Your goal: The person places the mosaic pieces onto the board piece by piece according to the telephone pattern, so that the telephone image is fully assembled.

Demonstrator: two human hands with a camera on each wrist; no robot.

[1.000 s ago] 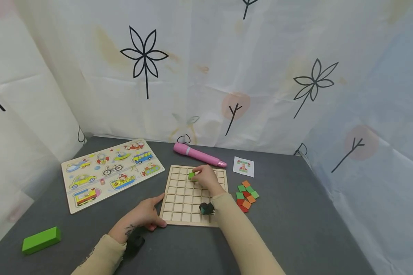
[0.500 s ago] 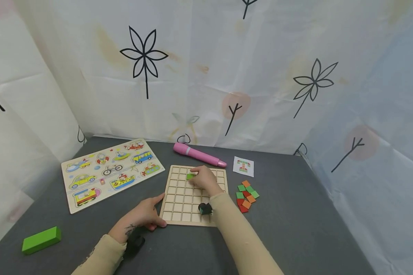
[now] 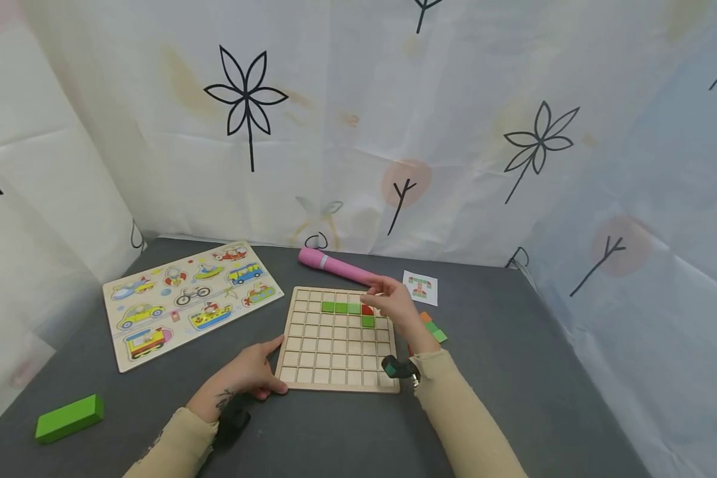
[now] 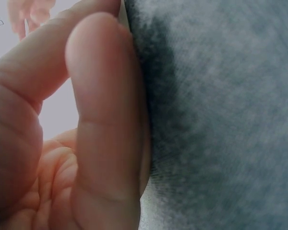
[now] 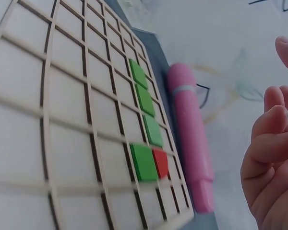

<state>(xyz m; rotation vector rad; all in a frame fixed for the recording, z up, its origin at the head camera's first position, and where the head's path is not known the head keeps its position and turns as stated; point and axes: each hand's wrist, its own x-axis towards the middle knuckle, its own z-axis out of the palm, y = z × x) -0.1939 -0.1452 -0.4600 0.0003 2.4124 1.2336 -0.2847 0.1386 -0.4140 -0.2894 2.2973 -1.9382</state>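
Note:
A wooden grid board (image 3: 322, 358) lies flat on the dark table. Three green tiles (image 3: 341, 308) sit side by side in its cells, with a red tile (image 3: 367, 310) at the right end of that row and another green tile (image 3: 368, 322) just below the red one. My left hand (image 3: 245, 372) steadies the board's near left corner, index finger and thumb straight against its edges. Over the board's far right part hovers my right hand (image 3: 397, 309), fingers loosely bent; nothing shows between them in the right wrist view. Loose tiles (image 3: 435, 330) lie right of the board, partly behind my right wrist.
A pink microphone-shaped toy (image 3: 337, 267) lies behind the board. Beside it is a white card (image 3: 428, 280) with a tile pattern. To the left are a picture puzzle board (image 3: 173, 315) and a green block (image 3: 70, 419). White cloth hangs around the table.
My right hand has let go of a green tile in the row and moved right across the board. The red tile and nearby green tiles it covered now show. My left hand stays put.

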